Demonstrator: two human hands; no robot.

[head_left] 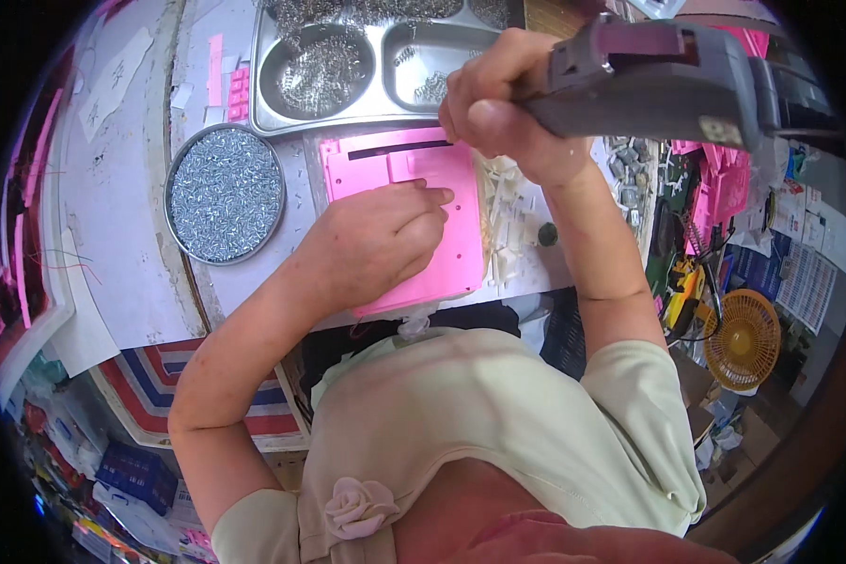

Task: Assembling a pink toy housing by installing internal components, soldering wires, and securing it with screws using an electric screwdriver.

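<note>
A flat pink plastic panel (456, 240) with a dark slot along its far edge and small holes lies on the worktable in front of me. My left hand (381, 235) rests on its left part, fingers curled and fingertips near the raised middle piece; whatever they pinch is hidden. Over the panel's far right corner, my right hand (512, 113) is closed on a bulky dark grey tool (649, 89), which extends rightward close to the camera. The tool's tip and exact kind cannot be made out.
A round tin of small silvery screws (224, 193) stands left of the panel. Beyond it is a metal compartment tray (378, 70) with springs and small metal parts. White plastic pieces (512, 226) lie to the right. A yellow basket (743, 338) sits lower right.
</note>
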